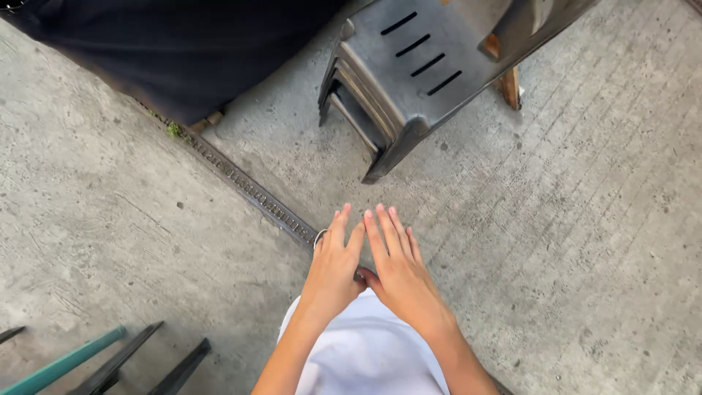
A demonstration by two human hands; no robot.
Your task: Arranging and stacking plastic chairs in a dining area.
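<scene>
Stool point(409, 80) — well beyond hands point(369, 263)

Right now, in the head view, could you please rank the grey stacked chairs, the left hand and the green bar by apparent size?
1. Grey stacked chairs, largest by far.
2. Left hand.
3. Green bar, cut off by the frame edge and similar in extent to the hand, so this order is unsure.

Concrete floor point(570, 241) under stacked grey chairs point(409, 66).

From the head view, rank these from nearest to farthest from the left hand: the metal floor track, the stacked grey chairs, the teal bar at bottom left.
From the left hand:
1. Metal floor track, right beside it, running up-left.
2. Stacked grey chairs, ahead, slightly right.
3. Teal bar, far at the lower left.
</scene>
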